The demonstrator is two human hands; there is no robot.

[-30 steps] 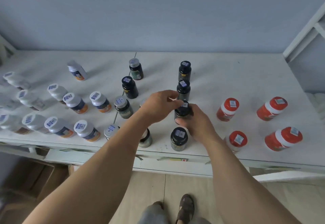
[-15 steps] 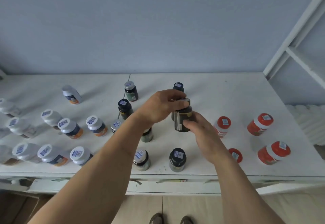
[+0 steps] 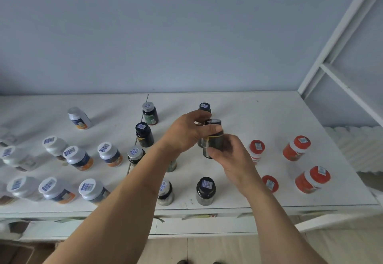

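Dark bottle [image 3: 216, 142], frame centre: rigid, smooth-sided, probably light, could slip. Left hand [image 3: 186, 134] grip clamps cap; right hand [image 3: 235, 157] grip wraps lower body, likely firmest hold, above surface [image 3: 269, 118].

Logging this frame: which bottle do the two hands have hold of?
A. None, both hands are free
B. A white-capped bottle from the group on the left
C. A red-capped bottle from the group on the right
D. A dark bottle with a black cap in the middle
D: the left hand curls round the top and the right hand round the body of the dark bottle, while the red-capped and white-capped ones stand untouched.
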